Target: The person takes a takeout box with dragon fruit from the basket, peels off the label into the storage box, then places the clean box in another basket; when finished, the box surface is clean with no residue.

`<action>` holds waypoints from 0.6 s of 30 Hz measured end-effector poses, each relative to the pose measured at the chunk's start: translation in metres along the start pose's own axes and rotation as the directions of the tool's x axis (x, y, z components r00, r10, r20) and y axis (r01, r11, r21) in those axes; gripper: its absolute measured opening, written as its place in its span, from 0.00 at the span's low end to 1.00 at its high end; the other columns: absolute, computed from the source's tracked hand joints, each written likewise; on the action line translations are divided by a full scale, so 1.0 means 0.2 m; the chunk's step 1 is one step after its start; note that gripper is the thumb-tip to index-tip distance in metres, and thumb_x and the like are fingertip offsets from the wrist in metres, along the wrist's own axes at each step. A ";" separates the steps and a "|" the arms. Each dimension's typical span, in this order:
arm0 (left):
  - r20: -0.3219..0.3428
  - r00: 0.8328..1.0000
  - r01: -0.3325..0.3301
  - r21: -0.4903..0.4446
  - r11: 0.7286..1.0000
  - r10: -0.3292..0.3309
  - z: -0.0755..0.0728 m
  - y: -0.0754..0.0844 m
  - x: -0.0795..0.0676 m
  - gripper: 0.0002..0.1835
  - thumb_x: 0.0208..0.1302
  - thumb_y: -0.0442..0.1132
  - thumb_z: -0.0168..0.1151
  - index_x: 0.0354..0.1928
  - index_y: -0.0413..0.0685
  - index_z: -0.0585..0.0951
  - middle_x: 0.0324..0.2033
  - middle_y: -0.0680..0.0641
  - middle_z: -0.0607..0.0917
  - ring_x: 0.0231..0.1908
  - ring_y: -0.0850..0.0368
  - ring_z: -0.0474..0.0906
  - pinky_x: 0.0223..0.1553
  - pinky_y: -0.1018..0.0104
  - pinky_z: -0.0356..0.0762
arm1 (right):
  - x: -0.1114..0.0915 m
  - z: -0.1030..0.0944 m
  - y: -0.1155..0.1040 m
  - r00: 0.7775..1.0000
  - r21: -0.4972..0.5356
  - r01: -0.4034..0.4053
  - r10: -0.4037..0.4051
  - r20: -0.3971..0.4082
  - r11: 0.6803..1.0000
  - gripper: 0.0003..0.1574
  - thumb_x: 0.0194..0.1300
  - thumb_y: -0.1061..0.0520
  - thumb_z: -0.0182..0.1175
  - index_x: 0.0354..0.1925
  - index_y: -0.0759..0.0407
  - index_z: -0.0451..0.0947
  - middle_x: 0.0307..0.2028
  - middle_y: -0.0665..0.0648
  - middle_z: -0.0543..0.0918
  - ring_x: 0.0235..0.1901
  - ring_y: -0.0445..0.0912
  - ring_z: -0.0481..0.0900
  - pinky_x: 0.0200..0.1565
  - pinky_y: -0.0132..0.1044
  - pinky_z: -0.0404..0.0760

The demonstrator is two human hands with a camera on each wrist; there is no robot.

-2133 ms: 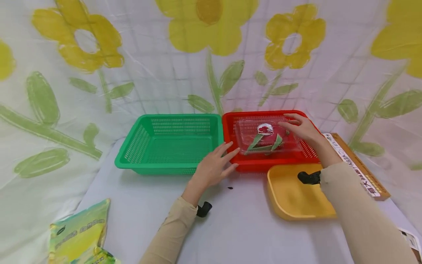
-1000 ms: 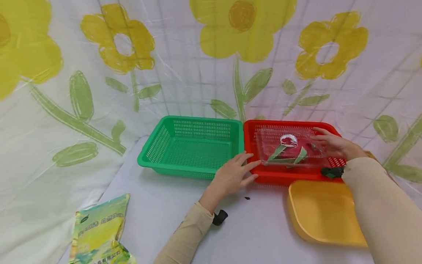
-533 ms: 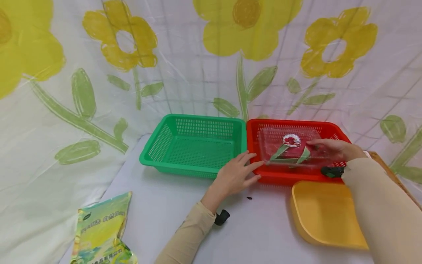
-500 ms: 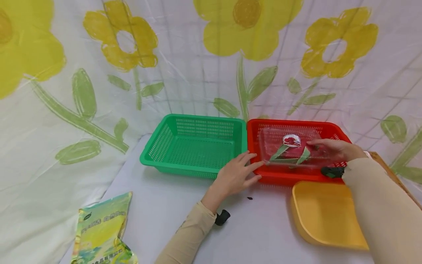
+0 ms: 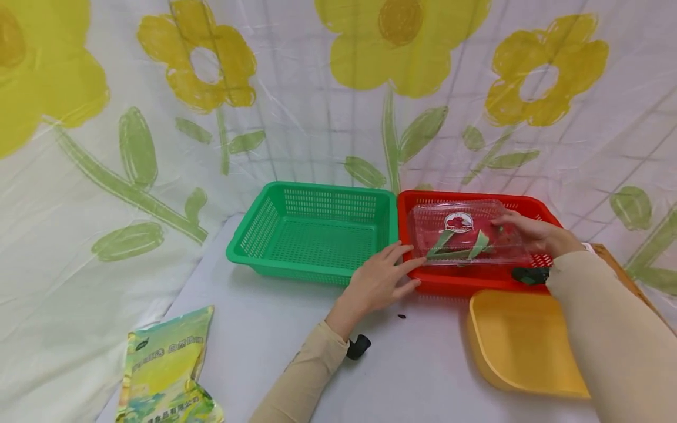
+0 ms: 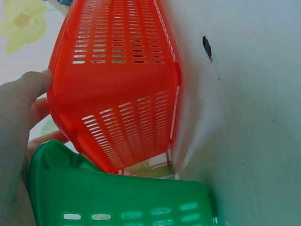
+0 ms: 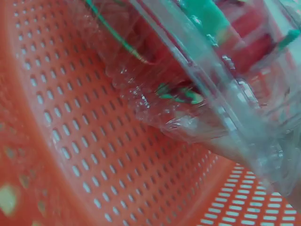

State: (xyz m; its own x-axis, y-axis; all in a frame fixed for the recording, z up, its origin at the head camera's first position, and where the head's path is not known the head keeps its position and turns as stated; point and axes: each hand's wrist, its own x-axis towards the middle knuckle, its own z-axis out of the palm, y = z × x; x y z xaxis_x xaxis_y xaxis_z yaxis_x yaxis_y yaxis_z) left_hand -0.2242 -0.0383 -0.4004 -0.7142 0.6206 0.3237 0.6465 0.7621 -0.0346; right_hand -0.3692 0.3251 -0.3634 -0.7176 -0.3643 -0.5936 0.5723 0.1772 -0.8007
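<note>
R hand (image 5: 536, 232) grips R end of a clear plastic box (image 5: 468, 238): thumb on top, other fingers mostly hidden under/behind. Box lies L of that hand, within the red basket (image 5: 455, 285), tilted; can't tell if underside touches basket floor. Thru the plastic: red fruit (image 7: 254, 61) w/ green scales; round label (image 5: 458, 222) on top, L of thumb.

L hand (image 5: 375, 282) is relaxed, fingers spread, grasping nothing, tips touching red basket's rim at the corner nearest it. Green basket (image 5: 296, 267) just L of L hand.

Yellow tub (image 5: 529, 341) on person's side of R hand, partly hid by R sleeve (image 5: 608, 329). Brown carton (image 5: 616, 270) R of R hand, mostly covered by same sleeve. Yellow-green bag (image 5: 164, 367) well L of L hand, closer to person. Small dark speck (image 5: 402, 316) on white tabletop (image 5: 412, 376) near L hand's R side. Flower-print sheet (image 5: 317, 129) beyond both hands.
</note>
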 end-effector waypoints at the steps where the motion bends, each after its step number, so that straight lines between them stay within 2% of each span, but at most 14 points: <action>1: -0.005 1.000 -0.001 -0.003 1.000 0.001 0.00 0.00 0.00 0.27 0.72 0.58 0.52 0.70 0.64 0.71 0.66 0.49 0.71 0.69 0.50 0.62 0.65 0.62 0.67 | 0.00 0.00 0.00 1.000 -0.030 0.020 -0.020 0.006 0.999 0.46 0.77 0.44 0.46 0.74 0.37 0.25 0.58 0.54 0.62 0.50 0.47 0.74 0.59 0.45 0.76; 4: -0.013 1.000 -0.002 -0.008 1.000 0.002 0.00 0.00 0.00 0.26 0.72 0.58 0.52 0.69 0.64 0.72 0.66 0.49 0.71 0.69 0.50 0.63 0.65 0.62 0.68 | -0.01 -0.01 0.01 0.997 -0.141 0.076 -0.075 0.013 0.987 0.51 0.78 0.45 0.43 0.74 0.40 0.14 0.63 0.57 0.54 0.51 0.46 0.72 0.59 0.45 0.76; 9: 0.006 1.000 -0.004 -0.009 1.000 0.004 0.00 0.00 0.01 0.26 0.72 0.58 0.51 0.69 0.64 0.72 0.66 0.49 0.71 0.69 0.50 0.62 0.65 0.61 0.67 | -0.01 -0.03 0.03 0.991 -0.255 0.130 -0.131 0.012 0.958 0.51 0.78 0.44 0.42 0.75 0.43 0.14 0.66 0.61 0.51 0.52 0.46 0.72 0.58 0.48 0.77; 14: 0.013 1.000 0.004 -0.018 1.000 -0.003 -0.01 0.00 0.00 0.25 0.72 0.58 0.51 0.68 0.65 0.73 0.66 0.49 0.71 0.69 0.50 0.62 0.65 0.61 0.67 | -0.03 -0.02 0.04 0.989 -0.250 0.144 -0.147 0.008 0.957 0.52 0.77 0.43 0.44 0.76 0.44 0.16 0.66 0.62 0.52 0.51 0.47 0.73 0.57 0.50 0.77; 18: -0.016 1.000 -0.001 -0.017 1.000 0.000 0.00 0.00 -0.01 0.24 0.72 0.57 0.52 0.67 0.64 0.75 0.65 0.50 0.72 0.69 0.50 0.63 0.64 0.62 0.68 | -0.06 -0.02 0.05 0.988 -0.203 0.154 -0.157 0.000 0.967 0.51 0.77 0.42 0.43 0.76 0.43 0.17 0.61 0.57 0.58 0.49 0.44 0.76 0.55 0.48 0.79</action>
State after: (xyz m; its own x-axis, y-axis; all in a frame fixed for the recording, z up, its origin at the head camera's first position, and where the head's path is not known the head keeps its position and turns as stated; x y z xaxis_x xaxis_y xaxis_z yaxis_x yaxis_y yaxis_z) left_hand -0.2229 -0.0388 -0.3998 -0.7096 0.6179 0.3386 0.6514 0.7585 -0.0190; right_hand -0.3573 0.3350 -0.3651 -0.7986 -0.3877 -0.4603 0.3626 0.3005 -0.8822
